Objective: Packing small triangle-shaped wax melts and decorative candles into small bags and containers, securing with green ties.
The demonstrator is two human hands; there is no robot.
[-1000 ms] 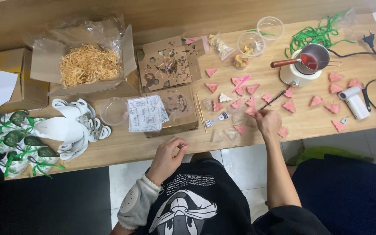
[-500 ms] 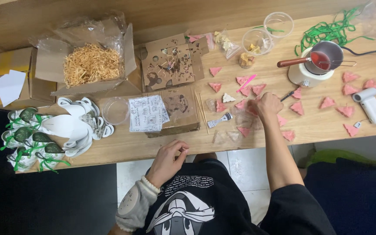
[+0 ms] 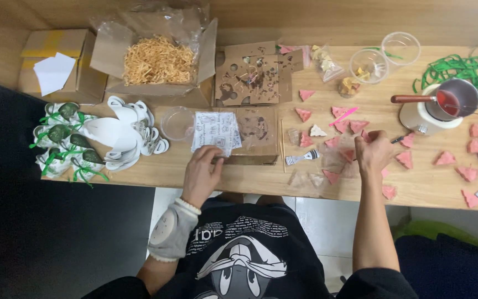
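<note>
My left hand (image 3: 201,173) lies loosely open at the near edge of the wooden table (image 3: 416,188), its fingertips touching the printed paper sheet (image 3: 214,130) draped over the flat cardboard box (image 3: 255,135). My right hand (image 3: 373,152) is curled shut around a thin dark-tipped tool (image 3: 396,139), its fist resting among the pink triangular pieces (image 3: 355,126). The small pot of red liquid (image 3: 453,99) sits on its white base just beyond.

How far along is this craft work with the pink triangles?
Done, it seems: a cluster of green-ribboned bundles at the table's left end. In hand: the right hand sits among the pink triangles, apparently gripping a thin tool; the left hand rests on a printed paper packet. Left: many triangles lie loose, and the box of straw filling looks full.
</note>
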